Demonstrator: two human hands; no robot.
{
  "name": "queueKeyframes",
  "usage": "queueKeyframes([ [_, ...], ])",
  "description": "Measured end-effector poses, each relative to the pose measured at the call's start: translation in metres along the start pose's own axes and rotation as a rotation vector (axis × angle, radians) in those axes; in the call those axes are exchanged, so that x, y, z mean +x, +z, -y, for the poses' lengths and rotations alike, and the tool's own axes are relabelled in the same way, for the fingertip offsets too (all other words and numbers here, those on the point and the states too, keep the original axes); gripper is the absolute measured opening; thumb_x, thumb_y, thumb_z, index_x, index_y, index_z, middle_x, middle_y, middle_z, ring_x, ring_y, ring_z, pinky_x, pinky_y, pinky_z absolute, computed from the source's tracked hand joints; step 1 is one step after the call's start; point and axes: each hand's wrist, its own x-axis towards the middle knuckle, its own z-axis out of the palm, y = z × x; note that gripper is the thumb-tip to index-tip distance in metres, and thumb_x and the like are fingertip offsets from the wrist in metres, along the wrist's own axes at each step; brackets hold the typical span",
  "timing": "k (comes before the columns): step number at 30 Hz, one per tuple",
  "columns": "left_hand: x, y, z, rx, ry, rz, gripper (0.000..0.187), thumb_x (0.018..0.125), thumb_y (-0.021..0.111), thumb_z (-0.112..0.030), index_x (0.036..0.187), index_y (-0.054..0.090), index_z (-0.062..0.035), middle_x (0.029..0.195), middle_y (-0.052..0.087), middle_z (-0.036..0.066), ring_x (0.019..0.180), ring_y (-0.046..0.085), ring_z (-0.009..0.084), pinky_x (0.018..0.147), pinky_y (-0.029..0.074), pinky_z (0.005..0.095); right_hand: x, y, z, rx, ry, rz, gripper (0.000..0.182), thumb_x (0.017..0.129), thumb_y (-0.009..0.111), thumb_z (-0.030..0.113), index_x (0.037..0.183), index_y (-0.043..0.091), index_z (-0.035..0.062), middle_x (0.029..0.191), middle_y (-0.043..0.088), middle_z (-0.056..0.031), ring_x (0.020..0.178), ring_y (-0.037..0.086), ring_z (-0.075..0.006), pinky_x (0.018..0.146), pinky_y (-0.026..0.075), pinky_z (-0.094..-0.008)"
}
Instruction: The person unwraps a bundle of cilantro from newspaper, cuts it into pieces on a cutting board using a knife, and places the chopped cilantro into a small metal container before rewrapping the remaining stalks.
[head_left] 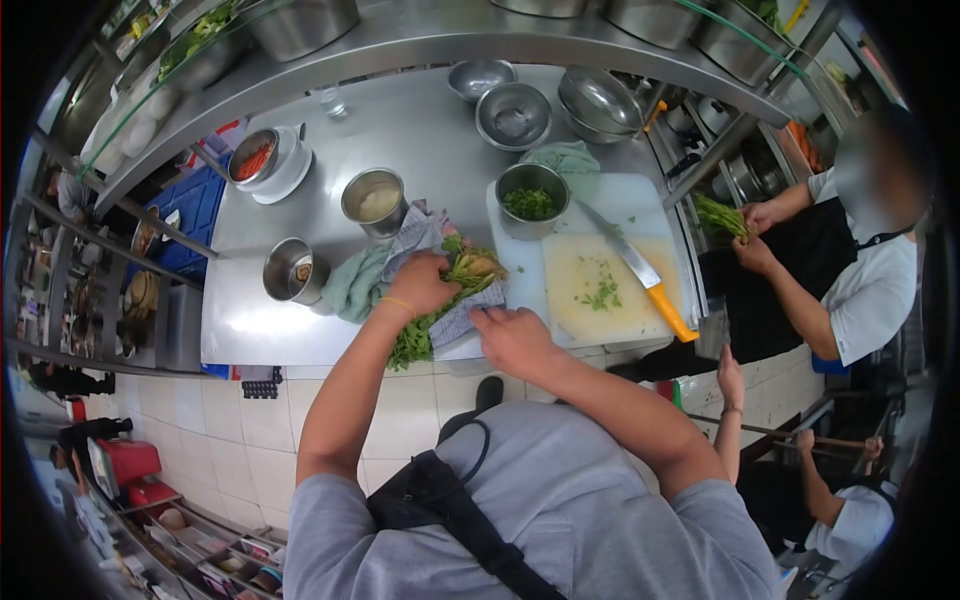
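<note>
My left hand [421,284] is closed over a bunch of leafy herbs [410,345] at the front edge of the steel table. The stems and roots point to the right, and the leaves hang toward me. Under and around the bunch lies a grey checked cloth [470,326]. My right hand [515,340] has its fingers closed at the near right corner of this cloth. A green cloth [355,282] is bunched just left of my left hand. To the right, a yellow-handled knife [640,268] rests on the cutting board [560,325] beside chopped green bits [600,288].
A steel pot of chopped greens [533,203] stands on the board. Two more pots [374,203] [290,272] and a scale [285,170] are to the left. Metal bowls [513,116] sit behind, under a shelf [420,45]. A co-worker [800,240] at right holds greens.
</note>
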Motion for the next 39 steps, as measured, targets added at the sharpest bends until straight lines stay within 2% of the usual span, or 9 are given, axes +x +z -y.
queueKeyframes([
  [5, -0.009, -0.026, -0.006, -0.313, -0.090, -0.006, 0.036, 0.078, 0.078, -0.027, 0.096, 0.069, 0.0024, 0.092, 0.066, 0.020, 0.087, 0.064, 0.0337, 0.080, 0.050, 0.0407, 0.001, -0.005, -0.003, 0.012, 0.015, 0.019, 0.033, 0.081, 0.060, 0.009, 0.114, 0.061, 0.0040, 0.091, 0.067, -0.0121, 0.075, 0.070, -0.0307, 0.067, 0.053, -0.0449],
  [8, -0.012, -0.033, -0.009, -0.346, -0.185, 0.044, 0.035, 0.079, 0.078, -0.027, 0.095, 0.068, 0.0024, 0.090, 0.067, 0.019, 0.084, 0.063, 0.0316, 0.080, 0.050, 0.0401, 0.004, -0.006, -0.005, 0.038, 0.012, -0.025, 0.032, 0.081, 0.061, 0.009, 0.112, 0.060, 0.0037, 0.089, 0.067, -0.0122, 0.074, 0.070, -0.0309, 0.067, 0.054, -0.0447],
  [14, -0.014, -0.036, -0.008, -0.388, -0.165, 0.060, 0.033, 0.082, 0.077, -0.024, 0.101, 0.067, 0.0022, 0.093, 0.070, 0.019, 0.085, 0.066, 0.0271, 0.081, 0.051, 0.0381, 0.018, -0.016, -0.004, 0.081, 0.000, -0.056, 0.026, 0.084, 0.063, 0.012, 0.108, 0.060, 0.0036, 0.088, 0.068, -0.0126, 0.073, 0.069, -0.0310, 0.066, 0.055, -0.0456],
  [17, -0.013, -0.031, -0.003, -0.394, -0.144, 0.058, 0.032, 0.086, 0.075, -0.018, 0.109, 0.066, 0.0019, 0.098, 0.072, 0.015, 0.089, 0.067, 0.0226, 0.084, 0.052, 0.0354, 0.025, -0.020, -0.005, 0.121, 0.089, 0.035, 0.026, 0.087, 0.062, 0.015, 0.111, 0.060, 0.0040, 0.093, 0.070, -0.0143, 0.076, 0.070, -0.0338, 0.069, 0.055, -0.0480],
  [20, -0.016, -0.028, 0.001, -0.658, -0.097, 0.009, 0.031, 0.089, 0.072, -0.013, 0.115, 0.065, 0.0016, 0.103, 0.073, 0.012, 0.094, 0.067, 0.0191, 0.088, 0.052, 0.0337, 0.032, -0.024, -0.009, 0.329, 0.344, -0.005, 0.029, 0.089, 0.062, 0.018, 0.114, 0.058, 0.0058, 0.102, 0.071, -0.0168, 0.085, 0.071, -0.0379, 0.077, 0.056, -0.0496],
  [22, -0.016, -0.029, 0.002, -0.675, -0.099, 0.024, 0.032, 0.090, 0.072, -0.012, 0.118, 0.064, 0.0016, 0.105, 0.073, 0.011, 0.095, 0.067, 0.0182, 0.089, 0.052, 0.0334, 0.039, -0.024, -0.017, 0.513, 0.591, -0.100, 0.035, 0.089, 0.061, 0.020, 0.122, 0.057, 0.0070, 0.112, 0.070, -0.0190, 0.099, 0.069, -0.0396, 0.086, 0.055, -0.0492],
  [29, -0.020, -0.035, -0.011, -0.569, -0.128, 0.025, 0.035, 0.091, 0.071, -0.014, 0.121, 0.063, 0.0021, 0.109, 0.073, 0.012, 0.098, 0.067, 0.0183, 0.090, 0.052, 0.0335, 0.061, -0.010, -0.062, 0.293, 0.382, 0.088, 0.046, 0.087, 0.056, 0.016, 0.133, 0.055, 0.0076, 0.117, 0.067, -0.0212, 0.110, 0.066, -0.0370, 0.094, 0.053, -0.0459],
  [34, -0.022, -0.031, -0.023, -0.493, -0.093, 0.014, 0.035, 0.091, 0.069, -0.014, 0.120, 0.061, 0.0028, 0.107, 0.071, 0.018, 0.097, 0.068, 0.0268, 0.090, 0.052, 0.0358, 0.075, -0.025, -0.064, 0.114, 0.294, 0.312, 0.032, 0.085, 0.058, 0.016, 0.114, 0.068, 0.0077, 0.112, 0.070, -0.0161, 0.106, 0.068, -0.0347, 0.091, 0.055, -0.0454],
  [39, -0.026, -0.034, -0.029, -0.451, -0.132, 0.020, 0.042, 0.087, 0.073, -0.019, 0.121, 0.060, 0.0023, 0.105, 0.070, 0.021, 0.098, 0.068, 0.0338, 0.090, 0.051, 0.0381, 0.081, -0.048, -0.056, 0.205, 0.297, 0.285, 0.028, 0.084, 0.061, 0.020, 0.105, 0.071, 0.0045, 0.103, 0.073, -0.0163, 0.099, 0.070, -0.0354, 0.086, 0.056, -0.0451],
])
